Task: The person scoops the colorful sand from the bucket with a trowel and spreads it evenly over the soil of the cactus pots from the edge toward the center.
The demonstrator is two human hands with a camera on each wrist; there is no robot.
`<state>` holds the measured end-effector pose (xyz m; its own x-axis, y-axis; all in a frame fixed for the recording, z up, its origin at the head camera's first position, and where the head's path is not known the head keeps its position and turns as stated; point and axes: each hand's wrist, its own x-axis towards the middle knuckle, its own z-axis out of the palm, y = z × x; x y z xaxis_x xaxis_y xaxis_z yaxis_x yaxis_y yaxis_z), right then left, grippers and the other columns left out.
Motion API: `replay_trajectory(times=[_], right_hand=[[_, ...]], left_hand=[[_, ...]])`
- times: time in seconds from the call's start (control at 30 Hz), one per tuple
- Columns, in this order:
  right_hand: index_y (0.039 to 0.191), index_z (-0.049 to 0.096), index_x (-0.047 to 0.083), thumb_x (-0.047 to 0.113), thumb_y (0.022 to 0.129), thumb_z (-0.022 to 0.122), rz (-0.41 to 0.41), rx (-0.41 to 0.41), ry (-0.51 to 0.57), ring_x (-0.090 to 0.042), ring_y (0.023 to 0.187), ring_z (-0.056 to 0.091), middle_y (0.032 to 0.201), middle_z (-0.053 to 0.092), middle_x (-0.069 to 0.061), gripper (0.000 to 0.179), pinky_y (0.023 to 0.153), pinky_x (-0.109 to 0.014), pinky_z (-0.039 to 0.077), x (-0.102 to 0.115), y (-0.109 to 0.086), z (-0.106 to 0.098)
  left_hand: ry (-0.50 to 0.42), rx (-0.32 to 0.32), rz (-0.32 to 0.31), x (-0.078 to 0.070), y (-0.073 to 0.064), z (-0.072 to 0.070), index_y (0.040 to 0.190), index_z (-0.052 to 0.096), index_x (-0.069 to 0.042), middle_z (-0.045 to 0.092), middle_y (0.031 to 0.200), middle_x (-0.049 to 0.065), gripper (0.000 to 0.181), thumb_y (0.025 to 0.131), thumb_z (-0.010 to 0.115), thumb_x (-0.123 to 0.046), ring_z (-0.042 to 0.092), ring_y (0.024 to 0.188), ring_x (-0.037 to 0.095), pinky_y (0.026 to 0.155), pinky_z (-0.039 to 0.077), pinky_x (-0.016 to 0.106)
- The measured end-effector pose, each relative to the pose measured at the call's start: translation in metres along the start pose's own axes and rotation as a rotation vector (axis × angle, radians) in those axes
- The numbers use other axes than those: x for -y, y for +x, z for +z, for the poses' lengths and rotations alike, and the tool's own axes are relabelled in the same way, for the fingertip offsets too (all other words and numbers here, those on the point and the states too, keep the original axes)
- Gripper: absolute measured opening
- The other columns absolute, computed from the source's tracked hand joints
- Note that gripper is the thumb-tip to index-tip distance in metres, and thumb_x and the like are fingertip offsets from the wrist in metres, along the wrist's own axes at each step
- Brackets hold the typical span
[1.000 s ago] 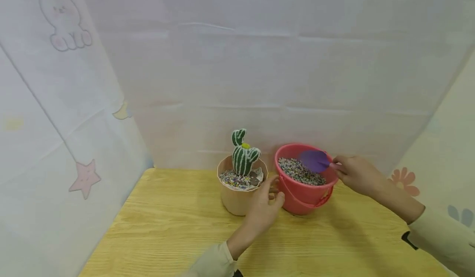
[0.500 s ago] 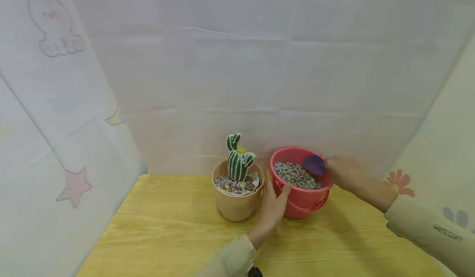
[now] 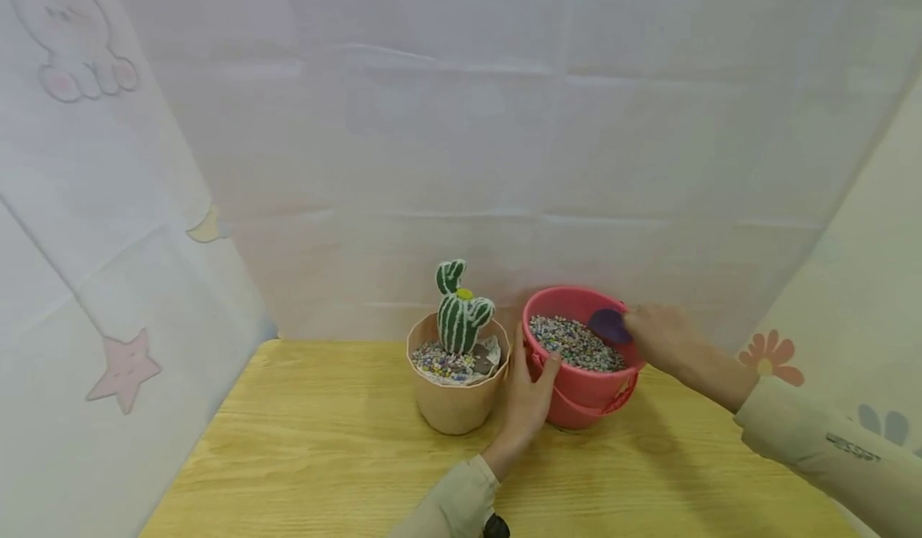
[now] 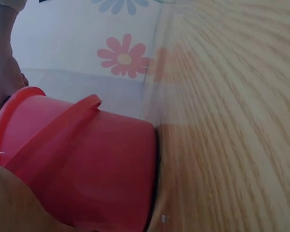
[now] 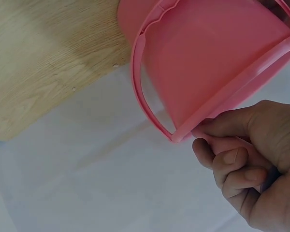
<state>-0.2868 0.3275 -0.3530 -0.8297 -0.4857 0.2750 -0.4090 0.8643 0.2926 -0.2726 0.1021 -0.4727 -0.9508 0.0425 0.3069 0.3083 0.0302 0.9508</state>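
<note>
Head view: a pink bucket (image 3: 592,384) is found standing on a wood-grain table (image 3: 324,426), with multicoloured granules (image 3: 576,344) contained in it. The bucket's left wall is touched by the left hand (image 3: 527,398), fingers extended, thumb near the rim. At the bucket's right rim, a purple scoop (image 3: 609,326) is gripped by the right hand (image 3: 659,335), its blade inside the bucket. A pot (image 3: 455,408) with a cactus figure (image 3: 458,322) is noted just left of the bucket.

Left wrist view: the bucket's bail (image 4: 55,130) is seen lowered against its wall.

Right wrist view: the scoop's pink handle (image 5: 227,143) is enclosed by curled fingers beside the bucket's rim.
</note>
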Motion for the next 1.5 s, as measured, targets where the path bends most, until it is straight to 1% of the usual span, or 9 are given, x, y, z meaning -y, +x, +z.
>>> replay_trajectory(times=[0.27,0.37,0.53,0.67,0.83,1.0,1.1,1.23,1.5], right_hand=[[0.068,0.055,0.016,0.002,0.072,0.083,-0.091,0.019,-0.02,-0.024,0.058,0.055,0.066,0.055,-0.001,0.031,0.047,-0.042,0.046,-0.005,0.002,0.01],[0.067,0.054,0.015,0.005,0.074,0.083,-0.089,0.056,0.004,-0.023,0.057,0.055,0.065,0.054,-0.002,0.032,0.047,-0.04,0.046,-0.006,0.007,0.013],[0.069,0.056,0.012,-0.002,0.086,0.071,-0.047,0.116,0.106,-0.022,0.059,0.055,0.065,0.054,-0.002,0.027,0.051,-0.038,0.045,-0.013,0.012,0.013],[0.069,0.058,0.011,-0.004,0.086,0.07,-0.06,0.079,0.185,-0.023,0.059,0.056,0.065,0.053,0.0,0.026,0.052,-0.039,0.046,-0.017,0.014,0.015],[0.063,0.045,0.017,-0.003,0.087,0.07,-0.047,0.063,0.272,-0.013,0.054,0.041,0.06,0.04,0.006,0.04,0.049,-0.033,0.036,-0.014,0.02,0.018],[0.06,0.037,0.019,-0.006,0.084,0.068,-0.068,0.044,0.322,-0.01,0.054,0.026,0.058,0.027,0.009,0.047,0.05,-0.03,0.027,-0.01,0.028,0.024],[0.058,0.052,0.014,-0.005,0.084,0.071,-0.057,0.039,0.392,-0.006,0.052,0.034,0.056,0.041,0.01,0.037,0.048,-0.029,0.033,-0.014,0.026,0.023],[0.069,0.073,0.004,0.0,0.087,0.074,-0.028,0.05,0.523,-0.007,0.051,0.053,0.062,0.063,0.004,0.019,0.049,-0.03,0.047,-0.017,0.025,0.022],[0.076,0.078,0.0,0.003,0.088,0.075,0.096,0.142,0.704,-0.008,0.051,0.055,0.066,0.068,0.001,0.013,0.046,-0.027,0.046,-0.014,0.022,0.023]], left_hand=[[-0.111,0.043,0.063,0.018,0.007,0.0,0.163,0.012,-0.041,0.02,0.166,-0.01,0.081,0.101,0.063,-0.044,0.03,0.144,0.009,0.113,0.033,0.043],[-0.12,0.05,0.114,0.035,0.015,0.004,0.163,0.01,-0.041,0.019,0.165,-0.012,0.082,0.101,0.063,-0.039,0.027,0.146,0.011,0.114,0.032,0.045],[-0.19,0.085,0.17,0.044,0.021,0.008,0.164,0.006,-0.038,0.018,0.166,-0.006,0.083,0.102,0.06,-0.031,0.029,0.147,0.023,0.113,0.031,0.048],[-0.214,0.112,0.168,0.041,0.021,0.005,0.164,0.004,-0.038,0.016,0.168,0.0,0.083,0.102,0.059,-0.028,0.032,0.145,0.028,0.112,0.035,0.047],[-0.25,0.117,0.168,0.022,0.017,0.0,0.165,0.005,-0.029,0.017,0.167,0.012,0.084,0.101,0.059,-0.023,0.039,0.14,0.039,0.108,0.039,0.046],[-0.286,0.12,0.151,0.007,0.013,-0.004,0.165,0.007,-0.025,0.02,0.166,0.009,0.083,0.1,0.059,-0.019,0.041,0.138,0.04,0.109,0.039,0.04],[-0.294,0.111,0.146,0.003,0.013,-0.003,0.165,0.009,-0.024,0.021,0.165,0.009,0.083,0.1,0.059,-0.017,0.039,0.139,0.04,0.109,0.038,0.04],[-0.276,0.087,0.143,0.002,0.015,-0.003,0.165,0.01,-0.026,0.021,0.165,0.011,0.083,0.1,0.06,-0.023,0.038,0.14,0.04,0.11,0.036,0.044],[-0.255,0.09,0.125,0.003,0.012,-0.003,0.165,0.008,-0.023,0.019,0.166,0.013,0.084,0.099,0.06,-0.021,0.032,0.144,0.037,0.112,0.032,0.052]])
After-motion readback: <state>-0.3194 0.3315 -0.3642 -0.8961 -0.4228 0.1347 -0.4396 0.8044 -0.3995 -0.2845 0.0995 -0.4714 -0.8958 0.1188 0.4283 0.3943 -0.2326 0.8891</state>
